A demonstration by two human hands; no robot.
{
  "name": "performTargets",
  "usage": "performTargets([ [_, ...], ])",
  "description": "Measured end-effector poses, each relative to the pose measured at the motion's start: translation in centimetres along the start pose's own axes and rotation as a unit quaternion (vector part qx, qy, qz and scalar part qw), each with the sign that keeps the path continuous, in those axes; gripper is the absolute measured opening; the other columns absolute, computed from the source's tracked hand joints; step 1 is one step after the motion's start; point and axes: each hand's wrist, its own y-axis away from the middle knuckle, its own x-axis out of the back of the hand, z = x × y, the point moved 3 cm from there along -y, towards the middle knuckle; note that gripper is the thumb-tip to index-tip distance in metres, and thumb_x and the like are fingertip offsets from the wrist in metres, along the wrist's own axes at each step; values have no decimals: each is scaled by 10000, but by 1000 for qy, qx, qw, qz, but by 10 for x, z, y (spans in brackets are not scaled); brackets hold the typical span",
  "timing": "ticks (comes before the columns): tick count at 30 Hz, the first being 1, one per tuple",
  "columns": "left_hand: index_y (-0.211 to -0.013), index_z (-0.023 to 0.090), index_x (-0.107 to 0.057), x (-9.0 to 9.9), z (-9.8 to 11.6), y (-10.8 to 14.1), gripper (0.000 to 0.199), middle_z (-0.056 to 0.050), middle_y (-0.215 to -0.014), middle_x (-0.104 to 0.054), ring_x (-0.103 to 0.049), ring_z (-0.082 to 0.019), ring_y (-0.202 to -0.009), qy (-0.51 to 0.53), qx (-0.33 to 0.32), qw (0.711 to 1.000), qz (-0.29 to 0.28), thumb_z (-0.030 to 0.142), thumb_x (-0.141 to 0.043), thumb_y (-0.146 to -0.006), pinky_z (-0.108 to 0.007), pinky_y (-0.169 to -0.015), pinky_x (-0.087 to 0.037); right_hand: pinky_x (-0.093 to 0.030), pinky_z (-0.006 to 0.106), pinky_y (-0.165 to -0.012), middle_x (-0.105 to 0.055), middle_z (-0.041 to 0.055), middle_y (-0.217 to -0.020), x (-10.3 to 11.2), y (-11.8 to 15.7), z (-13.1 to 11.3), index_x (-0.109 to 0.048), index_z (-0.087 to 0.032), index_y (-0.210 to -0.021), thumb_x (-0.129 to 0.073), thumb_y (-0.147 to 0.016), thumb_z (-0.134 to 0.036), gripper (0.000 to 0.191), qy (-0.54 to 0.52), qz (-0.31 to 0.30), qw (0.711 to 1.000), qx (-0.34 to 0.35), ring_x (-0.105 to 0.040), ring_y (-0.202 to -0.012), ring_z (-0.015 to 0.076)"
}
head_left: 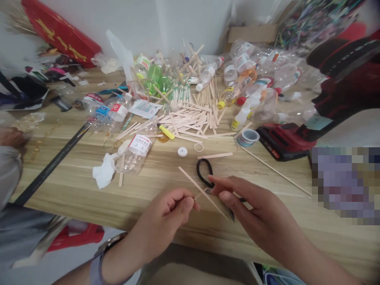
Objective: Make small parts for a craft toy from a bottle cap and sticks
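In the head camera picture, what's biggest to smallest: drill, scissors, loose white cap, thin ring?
1. Drill, cut off by the edge.
2. Scissors, partly hidden.
3. White cap and thin ring: too alike to rank.

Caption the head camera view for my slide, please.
Left hand and right hand flank a slanting wooden stick beside black-handled scissors, with piled craft sticks and plastic bottles beyond.

The left forearm [126,257] rises from the lower edge and angles inward to the left hand [169,215], whose fingers curl under while thumb and index press together in a pinching grip. From the opposite side the right forearm [317,253] slants in, its right hand [252,202] turned toward the other, index finger extended, thumb below; whether its fingertips meet is unclear.
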Motion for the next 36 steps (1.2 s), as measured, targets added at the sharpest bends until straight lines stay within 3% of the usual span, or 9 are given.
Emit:
performTargets([
  [4, -759, 200, -486, -3, 3, 1, 372, 72, -566, -355, -302, -103, -525, -9, -2, 1000, 2, 524, -429, -932, -227, -488, -242, -557, 245, -630, -744, 28, -857, 2, -2, 0, -700, -223, -1048, -534, -918, -267, 215, -34, -10, 998, -42, -700, -742, 154],
  [9, -769, 195, -510, -7, 6, 1, 364, 67, -546, -415, -367, -107, -520, -40, -15, 999, 3, 497, -415, -947, -235, -520, -298, -544, 251, -570, -741, 19, -796, -6, 2, 3, -715, -237, -981, -546, -924, -380, 229, -114, -36, 986, -119, -687, -684, 163],
  [12, -809, 188, -538, -8, 5, 0, 348, 65, -549, -442, -379, -107, -518, -43, -16, 999, -3, 483, -417, -949, -237, -525, -300, -553, 260, -632, -716, 24, -843, -7, 5, 0, -669, -226, -1052, -570, -915, -297, 184, -79, -16, 995, -61, -677, -734, 160],
  [15, -853, 186, -552, -8, 1, -2, 338, 60, -593, -456, -392, -108, -547, -28, -12, 999, 12, 497, -449, -933, -234, -531, -305, -539, 279, -665, -658, 52, -895, -1, 12, -6, -626, -211, -1064, -585, -899, -212, 171, 83, 109, 990, 24, -645, -771, 168],
  [17, -929, 189, -567, -9, -2, -4, 315, 61, -639, -452, -394, -110, -579, -8, -7, 1000, 15, 497, -507, -905, -230, -537, -308, -513, 297, -673, -640, 48, -875, 1, 16, -12, -614, -218, -1026, -591, -894, -178, 140, 163, 144, 973, 75, -627, -777, 175],
  [21, -1009, 203, -584, -9, -4, -7, 346, 64, -675, -447, -399, -109, -618, 9, -1, 1000, 6, 508, -609, -848, -225, -552, -309, -482, 297, -673, -657, -1, -800, -5, 17, -18, -571, -232, -1013, -537, -908, -130, 150, 126, 79, 982, 114, -621, -741, 158],
  [25, -1008, 211, -582, -9, -4, -7, 343, 76, -646, -435, -398, -101, -590, 12, 10, 1000, 12, 482, -665, -813, -220, -525, -288, -481, 249, -600, -603, -37, -729, -10, 17, -15, -555, -253, -975, -513, -905, -151, 131, 86, 35, 995, 48, -603, -649, 129],
  [29, -1028, 210, -577, -9, -5, -7, 329, 74, -654, -448, -417, -103, -598, 0, 15, 1000, 23, 435, -670, -807, -221, -538, -307, -483, 216, -572, -589, -36, -760, -14, 19, -11, -539, -259, -935, -520, -877, -151, 124, 40, 35, 999, -4, -603, -652, 117],
  [36, -965, 206, -564, -9, -4, -8, 229, 81, -635, -443, -420, -105, -582, -21, 8, 999, 41, 324, -653, -791, -221, -518, -299, -487, 198, -597, -586, -28, -835, -23, 23, -4, -466, -260, -995, -521, -873, -123, 192, 32, 14, 999, -25, -596, -688, 108],
])
